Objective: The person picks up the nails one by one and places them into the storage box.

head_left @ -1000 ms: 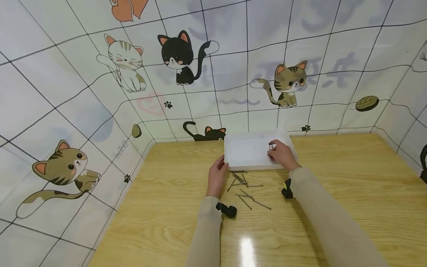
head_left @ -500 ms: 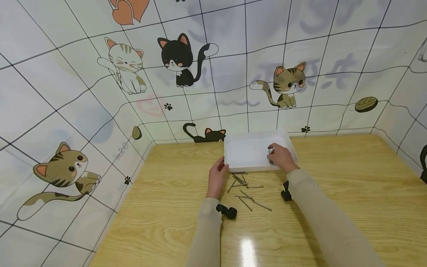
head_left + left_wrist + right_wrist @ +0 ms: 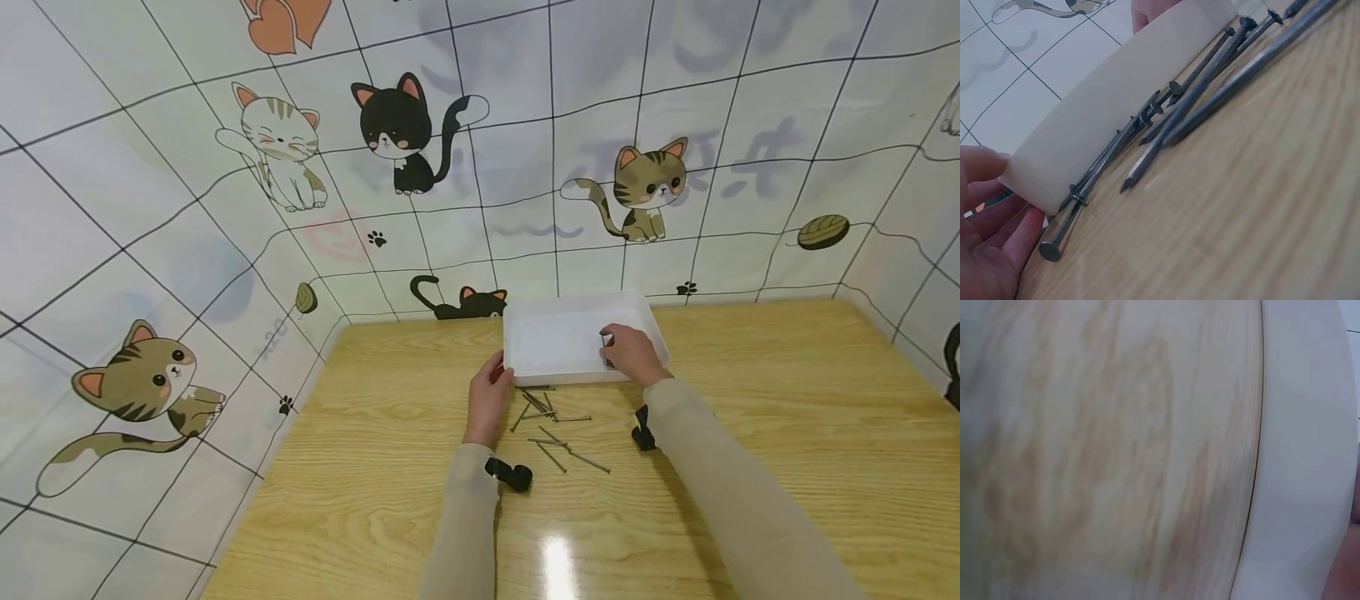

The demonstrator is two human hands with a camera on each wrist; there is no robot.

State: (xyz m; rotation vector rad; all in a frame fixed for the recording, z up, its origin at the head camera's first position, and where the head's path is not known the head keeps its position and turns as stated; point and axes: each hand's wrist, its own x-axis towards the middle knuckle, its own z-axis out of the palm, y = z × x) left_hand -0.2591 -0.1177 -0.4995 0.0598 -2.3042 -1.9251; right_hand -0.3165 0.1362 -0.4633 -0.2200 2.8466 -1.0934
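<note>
A shallow white tray point(image 3: 555, 337) stands at the back of the table against the wall. My left hand point(image 3: 487, 404) grips its front left corner; in the left wrist view the thumb touches the tray's edge, with fingers bent beside the corner. Inside the tray's right part, my right hand point(image 3: 633, 354) pinches what looks like a nail between thumb and fingers, mostly hidden by the hand. Several long metal nails point(image 3: 540, 404) lie crisscrossed in front of the tray, close to its front wall in the left wrist view. The right wrist view shows mainly table and tray wall.
The wood-grain table point(image 3: 375, 467) runs up to a wall covering point(image 3: 517, 167) printed with cats and grid lines. More loose nails point(image 3: 588, 461) lie between my forearms. Each wrist carries a small black camera, such as the left wrist camera point(image 3: 510, 473).
My right hand has shifted slightly down and left inside the tray, its fingers drawing lower. The left hand stays at the tray's corner, and the nails on the table have not moved.
</note>
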